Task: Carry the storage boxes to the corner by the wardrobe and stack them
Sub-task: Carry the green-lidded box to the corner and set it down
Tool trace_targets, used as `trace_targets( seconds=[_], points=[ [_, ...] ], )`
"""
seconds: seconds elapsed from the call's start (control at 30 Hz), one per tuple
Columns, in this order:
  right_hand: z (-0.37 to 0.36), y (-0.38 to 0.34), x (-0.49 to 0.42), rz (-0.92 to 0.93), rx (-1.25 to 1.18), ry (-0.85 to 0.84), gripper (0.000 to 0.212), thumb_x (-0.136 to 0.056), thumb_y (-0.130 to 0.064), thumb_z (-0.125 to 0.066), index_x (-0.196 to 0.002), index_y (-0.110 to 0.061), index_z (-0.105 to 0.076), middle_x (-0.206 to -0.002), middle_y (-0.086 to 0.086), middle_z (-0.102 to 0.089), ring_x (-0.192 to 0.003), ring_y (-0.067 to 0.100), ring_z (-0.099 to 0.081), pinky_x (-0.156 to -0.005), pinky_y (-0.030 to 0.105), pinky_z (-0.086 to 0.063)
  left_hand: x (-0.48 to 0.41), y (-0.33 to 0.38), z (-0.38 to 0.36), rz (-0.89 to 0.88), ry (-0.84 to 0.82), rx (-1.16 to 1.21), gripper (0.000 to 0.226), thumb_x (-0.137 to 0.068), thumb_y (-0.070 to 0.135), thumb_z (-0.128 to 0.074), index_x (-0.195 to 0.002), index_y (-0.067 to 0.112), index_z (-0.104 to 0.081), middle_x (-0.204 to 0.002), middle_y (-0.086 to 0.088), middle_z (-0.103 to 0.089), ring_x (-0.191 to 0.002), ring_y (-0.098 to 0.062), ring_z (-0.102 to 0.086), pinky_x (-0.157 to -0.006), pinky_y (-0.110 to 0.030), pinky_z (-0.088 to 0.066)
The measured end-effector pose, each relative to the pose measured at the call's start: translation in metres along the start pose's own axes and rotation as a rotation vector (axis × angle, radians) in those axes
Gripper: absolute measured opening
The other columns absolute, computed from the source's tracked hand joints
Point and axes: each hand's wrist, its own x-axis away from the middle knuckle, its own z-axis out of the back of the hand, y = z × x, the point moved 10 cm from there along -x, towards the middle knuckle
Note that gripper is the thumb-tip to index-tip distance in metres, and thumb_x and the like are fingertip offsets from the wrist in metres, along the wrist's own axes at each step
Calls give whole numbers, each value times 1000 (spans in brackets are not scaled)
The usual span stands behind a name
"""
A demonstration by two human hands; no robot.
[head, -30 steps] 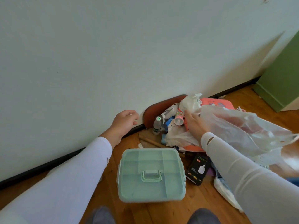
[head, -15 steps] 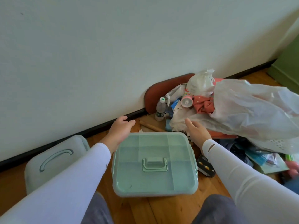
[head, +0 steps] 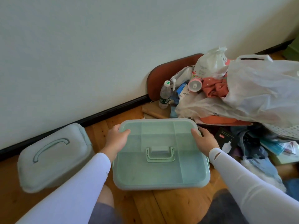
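A mint-green storage box (head: pixel 159 167) with a clear divided lid and a folding handle sits on the wooden floor right in front of me. My left hand (head: pixel 117 138) grips its far left edge, thumb lying on the lid. My right hand (head: pixel 204 139) grips the far right edge in the same way. A second, pale grey-green storage box (head: pixel 51 157) with a curved handle on its lid lies to the left, close to the wall's black skirting. A sliver of the green wardrobe (head: pixel 292 47) shows at the far right edge.
A heap of clutter crowds the right side: white plastic bags (head: pixel 258 91), a red cloth, a water bottle (head: pixel 164 94), a black carton (head: pixel 226 139) and a brown board against the wall. My knees are at the bottom. Bare wooden floor (head: pixel 161 207) lies near me.
Both hands have come down from near the wall and the clutter onto the two far edges of the green box. The view has dropped closer, bringing the grey-green box fully into sight.
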Motion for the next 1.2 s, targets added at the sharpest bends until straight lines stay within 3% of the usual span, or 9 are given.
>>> trace_targets(
  seconds=[0.17,0.33,0.4,0.53,0.63,0.77,0.83,1.0,1.2],
  points=[
    [-3,34,0,-91,53,-8,75,-90,-55,-47,-150,-16,-25,-151,15,-31,-134,38,-35,-108,49,-33,-4,-45,3,136,39,-97,81,-87,47,-63,-153,18,-25,-155,-9,-33,-137,-35,-38,-107,-51,-38],
    [-11,38,-3,-94,55,-24,80,-88,-59,-49,-150,-17,-22,-150,14,-32,-132,39,-37,-106,52,-34,-4,-71,-15,224,-46,13,83,-84,51,-66,-150,21,-26,-142,-9,-47,-119,-34,-54,-85,-44,-49],
    [-16,40,-3,-102,68,-39,81,-87,-59,-50,-150,-17,-22,-149,13,-34,-130,39,-39,-105,52,-36,-6,-73,-18,228,-61,52,81,-81,54,-67,-147,22,-31,-136,-8,-53,-111,-32,-58,-86,-46,-53],
    [-23,49,-4,-154,49,-84,81,-86,-59,-53,-148,-19,-22,-144,13,-38,-124,38,-45,-100,50,-39,-5,-80,-19,269,-78,76,90,-80,56,-68,-151,25,-22,-141,-7,-47,-112,-32,-55,-81,-43,-46],
    [-30,53,-5,-173,11,-123,79,-87,-56,-55,-148,-20,-19,-141,13,-42,-121,39,-47,-99,49,-40,-3,-84,-23,282,-118,95,84,-81,55,-69,-147,25,-26,-129,-4,-51,-99,-26,-54,-78,-42,-46],
    [-33,55,-6,-177,8,-141,80,-88,-52,-56,-149,-20,-15,-141,14,-42,-122,40,-46,-102,51,-39,-3,-88,-20,312,-128,86,88,-84,52,-68,-152,24,-19,-144,-8,-44,-119,-33,-51,-89,-47,-44],
    [-33,56,-6,-166,12,-150,77,-89,-50,-56,-148,-20,-17,-139,14,-43,-120,39,-48,-100,51,-41,-4,-90,-21,313,-141,84,82,-84,47,-70,-149,22,-25,-139,-9,-48,-112,-31,-53,-89,-47,-46],
    [-30,58,-6,-151,47,-152,80,-89,-48,-57,-150,-20,-13,-144,13,-40,-122,39,-47,-98,50,-40,-7,-91,-23,277,-147,87,67,-84,39,-73,-138,21,-38,-111,-1,-54,-91,-21,-56,-74,-40,-48],
    [-25,56,-9,-120,49,-120,84,-86,-51,-61,-151,-22,-15,-146,10,-41,-122,38,-48,-98,49,-41,-10,-92,-18,244,-137,89,66,-82,41,-74,-137,22,-42,-117,-2,-57,-99,-23,-57,-73,-38,-47]
  ],
)
